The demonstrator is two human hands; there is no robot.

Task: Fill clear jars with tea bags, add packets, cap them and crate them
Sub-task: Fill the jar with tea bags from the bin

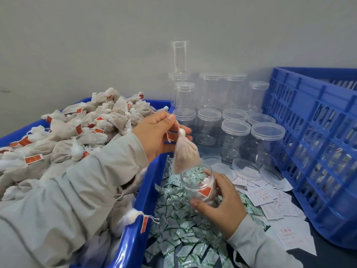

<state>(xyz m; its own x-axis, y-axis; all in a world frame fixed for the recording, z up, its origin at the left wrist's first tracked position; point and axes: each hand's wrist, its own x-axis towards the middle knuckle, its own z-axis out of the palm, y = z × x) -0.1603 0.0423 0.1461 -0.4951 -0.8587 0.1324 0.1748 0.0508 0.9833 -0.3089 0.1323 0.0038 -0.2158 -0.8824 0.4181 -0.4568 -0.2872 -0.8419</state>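
My left hand [156, 132] pinches the top of a tea bag [184, 154] with a red tag, which hangs just above the mouth of an open clear jar [199, 184]. My right hand [220, 202] grips that jar from the right, tilted toward me; one tea bag lies inside it. A blue bin [146, 192] on the left is heaped with tea bags [77, 132]. Green-and-white packets [173, 215] lie loose under the jar. Capped empty jars [235, 132] stand behind, and loose lids [245, 165] lie beside them. A blue crate [309, 136] stands on the right.
White paper slips [270, 204] with red print lie scattered between the packets and the crate. A stack of clear jars [180, 59] rises against the grey wall at the back. The crate holds some filled jars, seen through its slots.
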